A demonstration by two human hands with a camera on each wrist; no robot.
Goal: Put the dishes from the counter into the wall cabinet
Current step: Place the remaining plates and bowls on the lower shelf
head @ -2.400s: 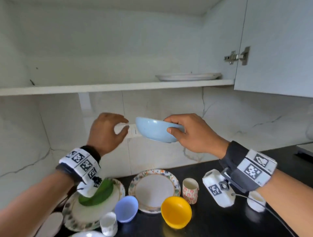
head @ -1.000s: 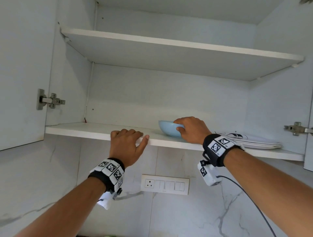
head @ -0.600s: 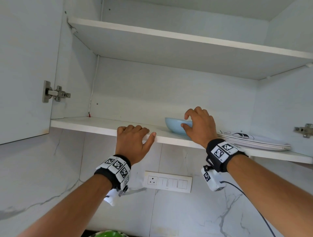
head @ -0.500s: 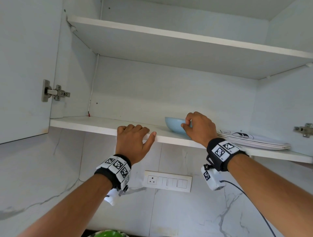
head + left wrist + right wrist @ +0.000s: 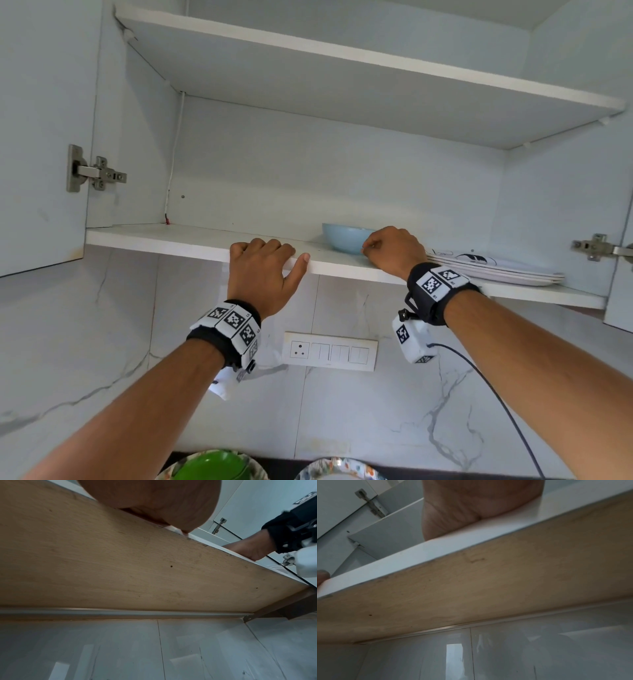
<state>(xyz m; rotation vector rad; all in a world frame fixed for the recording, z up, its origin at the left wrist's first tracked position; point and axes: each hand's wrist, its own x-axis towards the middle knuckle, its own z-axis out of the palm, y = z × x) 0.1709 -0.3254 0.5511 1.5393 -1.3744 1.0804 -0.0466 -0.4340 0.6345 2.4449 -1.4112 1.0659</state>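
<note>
- Pale blue and round, the bowl (image 5: 346, 237) stands on the lower shelf (image 5: 191, 240) of the open wall cabinet, just to the left of our right hand (image 5: 394, 251).
- Our right hand rests on that shelf with its fingers curled in and holding nothing; whether the knuckles touch the bowl's side we cannot tell.
- Just to the right of that hand, a low stack of white plates (image 5: 496, 270) lies flat on the same shelf.
- Our left hand (image 5: 262, 274) grips the front edge of the shelf, fingers hooked over the top and thumb laid along the white edge, well to the left of the bowl.
- From the left wrist camera we see only the heel of the left hand (image 5: 154, 503) against the shelf's pale wooden underside (image 5: 120, 568).
- From the right wrist camera, the palm of the right hand (image 5: 471, 500) shows above the shelf edge (image 5: 436, 551); its fingers are hidden.
- Below both wrists, a white switch plate (image 5: 330, 351) sits on the marble wall.
- Far beneath our hands, a green dish (image 5: 214, 467) and a patterned plate (image 5: 337, 471) show at the bottom edge of the head view.
</note>
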